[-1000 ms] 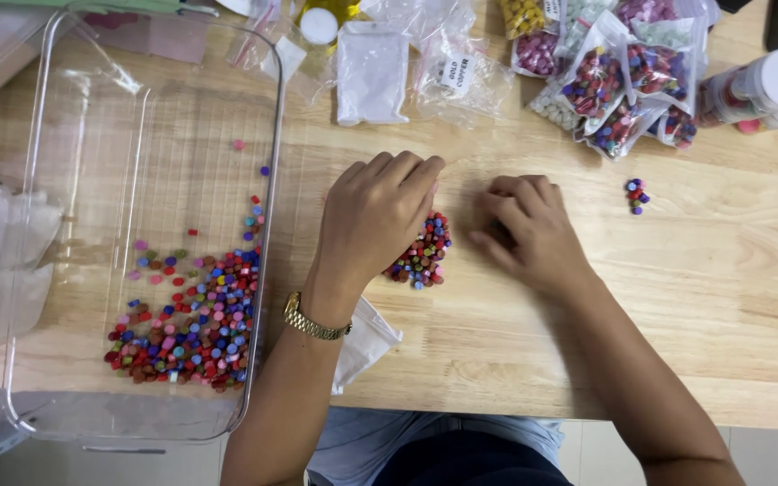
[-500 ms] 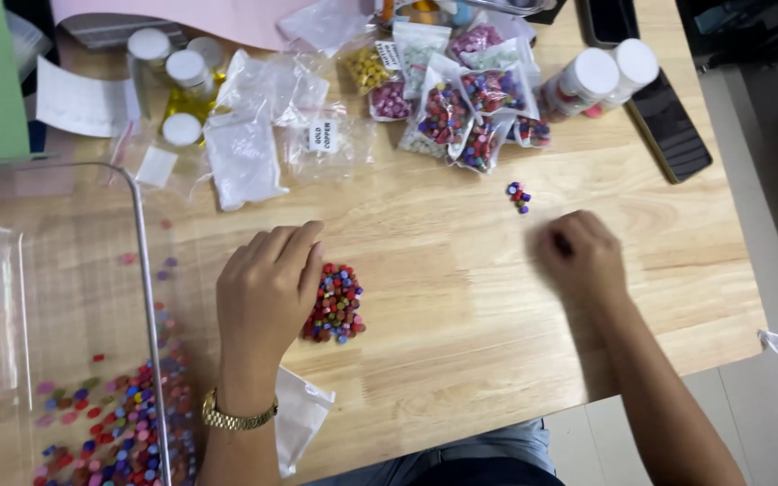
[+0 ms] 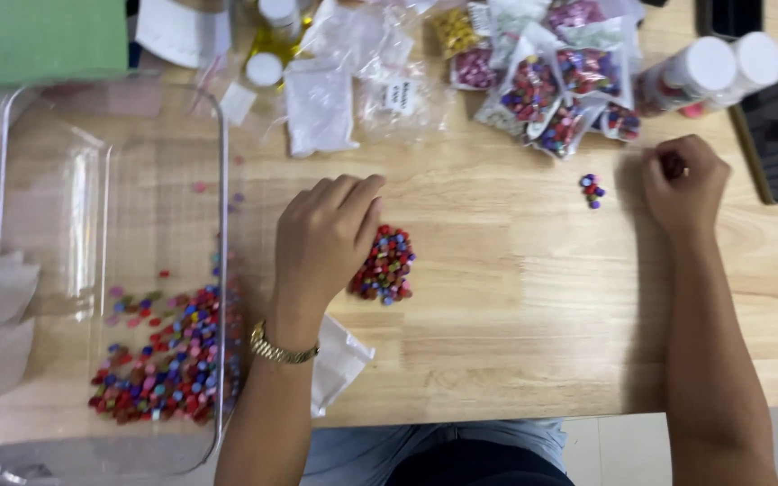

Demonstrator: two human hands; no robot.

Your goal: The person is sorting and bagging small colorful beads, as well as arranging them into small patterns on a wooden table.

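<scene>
A person's left hand [image 3: 328, 236] lies cupped, fingers together, against a pile of coloured beads [image 3: 384, 264] at the centre of the wooden bench [image 3: 515, 324], covering the pile's 9 o'clock edge. The right hand [image 3: 683, 183], at 2 o'clock, is curled into a fist; whether it holds anything cannot be told. A few loose beads [image 3: 592, 190] sit just beside it. A clear tray [image 3: 101, 270] of beads is cut off at 9 o'clock.

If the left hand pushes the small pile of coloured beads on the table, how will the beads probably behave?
The bead pile is loose small pieces, so it would likely spread rather than move as one. The beads look round, so some may roll across the smooth wooden table. The left hand cupped beside them should help contain them.
</scene>
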